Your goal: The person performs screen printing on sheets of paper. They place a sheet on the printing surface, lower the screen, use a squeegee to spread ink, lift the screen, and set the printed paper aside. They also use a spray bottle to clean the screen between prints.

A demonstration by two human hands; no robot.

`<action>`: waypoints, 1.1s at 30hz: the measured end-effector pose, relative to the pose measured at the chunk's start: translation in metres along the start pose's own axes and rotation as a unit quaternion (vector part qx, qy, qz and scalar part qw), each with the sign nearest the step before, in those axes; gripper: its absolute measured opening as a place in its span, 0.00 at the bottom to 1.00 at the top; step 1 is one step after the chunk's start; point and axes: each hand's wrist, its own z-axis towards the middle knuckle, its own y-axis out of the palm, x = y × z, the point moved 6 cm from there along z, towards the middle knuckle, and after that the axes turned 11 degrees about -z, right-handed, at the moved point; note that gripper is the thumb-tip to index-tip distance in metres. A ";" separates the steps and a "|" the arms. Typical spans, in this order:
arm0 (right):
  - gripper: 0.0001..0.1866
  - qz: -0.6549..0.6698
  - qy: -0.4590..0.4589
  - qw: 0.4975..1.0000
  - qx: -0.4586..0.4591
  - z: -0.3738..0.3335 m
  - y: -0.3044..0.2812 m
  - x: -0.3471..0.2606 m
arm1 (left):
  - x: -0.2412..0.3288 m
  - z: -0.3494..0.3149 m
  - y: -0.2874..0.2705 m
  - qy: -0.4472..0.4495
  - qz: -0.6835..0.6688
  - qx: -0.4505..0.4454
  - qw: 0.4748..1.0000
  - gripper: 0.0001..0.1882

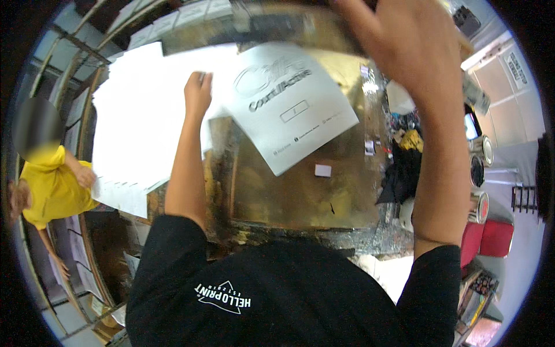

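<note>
A white printed sheet (315,130) with dark lettering lies tilted on a worn brown board (289,199). My left hand (199,95) is closed beside the sheet's left edge, over a broad spread of white sheets (133,127). What its fingers hold, if anything, I cannot make out. High at the upper right, my right hand (404,40) is close to a stained wooden frame (300,32), which is blurred. The thumb reaches toward that frame, while the other fingers are cut off or smeared, so their grip is hidden.
A small pale block (323,170) sits on the board. Clear tape (370,104) runs along its right side, beside a black cloth (403,173) and several cans (478,207). At the left, a person in a yellow shirt (58,185) touches the white sheets. A red chair (496,238) stands right.
</note>
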 end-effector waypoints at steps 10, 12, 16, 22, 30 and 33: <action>0.23 -0.060 -0.065 0.984 0.153 -0.032 0.010 0.015 | -0.038 -0.211 -0.276 -0.189 0.071 0.303 0.931 0.16; 0.24 -0.037 -0.080 0.982 0.167 -0.033 0.008 0.008 | -0.066 -0.240 -0.329 -0.191 0.132 0.307 0.923 0.16; 0.27 -0.057 -0.073 0.982 0.164 -0.037 0.011 0.012 | -0.039 -0.213 -0.320 -0.201 0.519 0.257 0.790 0.29; 0.24 -0.044 -0.085 0.981 0.167 -0.026 0.014 0.014 | 0.034 -0.125 -0.091 -0.054 0.368 -0.274 0.887 0.33; 0.24 -0.050 -0.082 0.983 0.154 -0.040 0.012 0.013 | -0.003 -0.114 -0.061 -0.096 0.328 -0.284 0.896 0.32; 0.25 -0.036 -0.084 0.984 0.151 -0.027 0.008 0.016 | -0.005 -0.094 -0.078 -0.136 0.226 -0.284 0.922 0.32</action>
